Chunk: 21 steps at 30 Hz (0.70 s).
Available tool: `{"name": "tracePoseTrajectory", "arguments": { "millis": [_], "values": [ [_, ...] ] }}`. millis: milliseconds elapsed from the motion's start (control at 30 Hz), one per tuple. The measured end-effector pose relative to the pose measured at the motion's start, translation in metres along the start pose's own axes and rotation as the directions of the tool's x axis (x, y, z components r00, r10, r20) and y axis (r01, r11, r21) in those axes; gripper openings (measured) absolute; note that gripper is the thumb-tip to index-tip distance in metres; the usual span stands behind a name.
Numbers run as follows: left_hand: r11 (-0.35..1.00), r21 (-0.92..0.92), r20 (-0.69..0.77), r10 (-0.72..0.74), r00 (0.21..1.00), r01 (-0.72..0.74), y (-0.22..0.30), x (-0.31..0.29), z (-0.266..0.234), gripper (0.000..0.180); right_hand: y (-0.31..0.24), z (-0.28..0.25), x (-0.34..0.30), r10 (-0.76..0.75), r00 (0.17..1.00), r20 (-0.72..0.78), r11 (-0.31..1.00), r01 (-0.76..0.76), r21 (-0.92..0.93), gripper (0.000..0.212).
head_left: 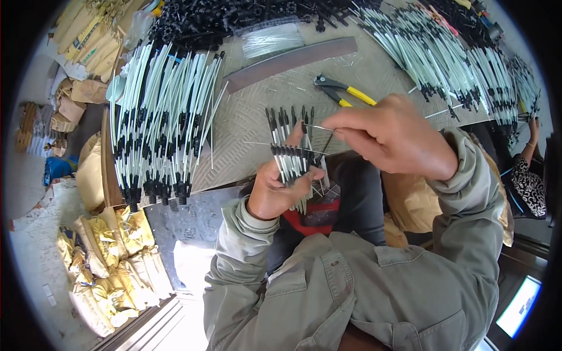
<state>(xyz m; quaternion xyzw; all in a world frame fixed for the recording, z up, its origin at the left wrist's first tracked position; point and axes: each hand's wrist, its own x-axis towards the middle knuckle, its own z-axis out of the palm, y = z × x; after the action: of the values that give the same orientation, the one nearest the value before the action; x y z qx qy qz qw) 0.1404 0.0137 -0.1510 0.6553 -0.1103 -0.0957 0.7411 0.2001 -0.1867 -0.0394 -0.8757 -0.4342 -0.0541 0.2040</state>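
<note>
My left hand (274, 192) is wrapped round a small bundle of white rods with black fittings (288, 157), held upright over my lap at the table's near edge. Black tips stick up above the fingers. A thin pale strand (254, 142) lies across the bundle and pokes out on its left. Just right of the bundle, my right hand (392, 137) pinches a thin light strand (317, 127) between thumb and forefinger. That strand's other end reaches the bundle's black tips; whether it is tied there, I cannot tell.
Cutting pliers with yellow handles (341, 90) lie beyond my right hand. A long metal bar (293, 61) and a bag of thin strands (272, 40) lie farther back. Large rod piles stand left (164, 117) and right (421, 50). Another person's arm (531, 140) shows far right.
</note>
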Motion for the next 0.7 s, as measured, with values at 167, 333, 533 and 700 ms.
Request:
{"name": "tracePoseTrajectory", "arguments": {
  "millis": [167,333,533,700],
  "values": [
    [0.994,-0.085,-0.019,0.065,0.998,-0.067,-0.01,-0.003,0.002,0.062,-0.01,-0.023,0.019,0.332,0.792,0.512,0.574,-0.6,0.557,0.021],
    [0.985,0.099,-0.038,0.143,0.989,-0.139,-0.009,-0.003,0.005,0.062,-0.01,-0.021,0.017,0.37,0.702,0.608,0.395,-0.712,0.581,0.023],
    [0.963,0.162,-0.014,0.221,0.975,-0.216,-0.005,-0.003,0.002,0.062,-0.013,0.0,-0.001,-0.265,0.951,0.16,0.911,0.301,-0.283,0.039],
    [0.946,0.24,0.007,0.221,0.975,-0.216,0.002,-0.004,0.002,0.066,-0.017,0.005,-0.003,-0.298,0.929,0.221,0.746,0.371,-0.552,0.041]
  ]
}}
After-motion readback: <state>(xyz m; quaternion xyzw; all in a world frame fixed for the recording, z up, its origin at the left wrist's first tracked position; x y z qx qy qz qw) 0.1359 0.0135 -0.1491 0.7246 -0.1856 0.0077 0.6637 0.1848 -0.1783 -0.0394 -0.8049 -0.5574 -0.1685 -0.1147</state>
